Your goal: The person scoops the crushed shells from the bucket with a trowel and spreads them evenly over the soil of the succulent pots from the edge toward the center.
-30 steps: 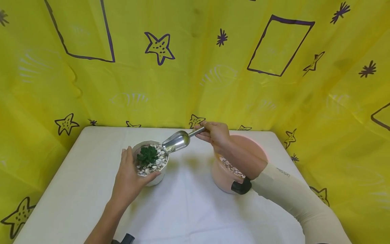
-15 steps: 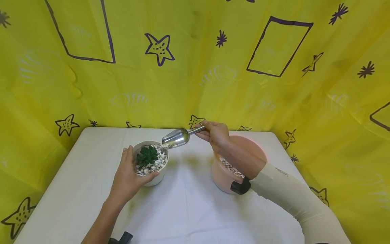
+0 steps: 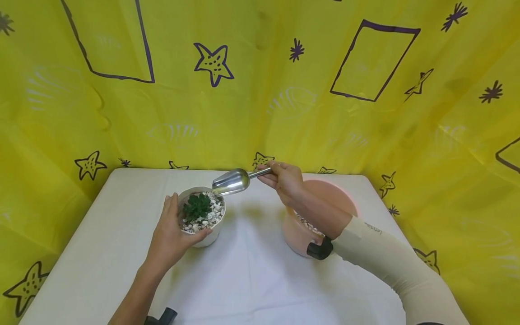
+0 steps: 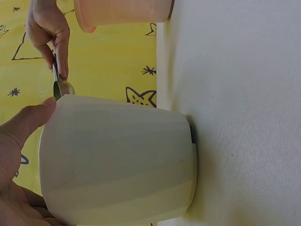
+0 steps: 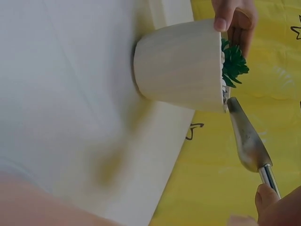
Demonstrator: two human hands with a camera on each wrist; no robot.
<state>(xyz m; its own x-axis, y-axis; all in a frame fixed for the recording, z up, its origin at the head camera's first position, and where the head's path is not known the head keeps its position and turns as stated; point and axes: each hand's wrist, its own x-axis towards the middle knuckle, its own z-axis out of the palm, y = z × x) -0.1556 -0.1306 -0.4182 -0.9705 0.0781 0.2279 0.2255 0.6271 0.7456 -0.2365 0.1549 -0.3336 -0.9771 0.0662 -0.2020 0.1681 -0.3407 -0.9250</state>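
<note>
A white flower pot (image 3: 213, 235) stands on the table at centre left. It holds a green succulent (image 3: 197, 206) and white pebbles (image 3: 212, 215). My left hand (image 3: 171, 232) grips the pot, thumb on the near side of the rim and fingers on the far left side. Between the thumb and fingers of my right hand (image 3: 287, 180) is the handle of a metal scoop (image 3: 231, 181). The scoop's mouth tips down at the pot's right rim, as the right wrist view shows, with its lip (image 5: 232, 102) right at the pebbles.
A pink bucket (image 3: 295, 234) with more pebbles (image 3: 309, 225) stands at the right, partly behind my right forearm. The white-covered table (image 3: 252, 280) ends at the back against a yellow patterned curtain (image 3: 243, 113).
The scoop has moved slightly left and up over the pot's rim, and the pebbles seen at its mouth have gone. My left hand keeps its hold on the flower pot.
</note>
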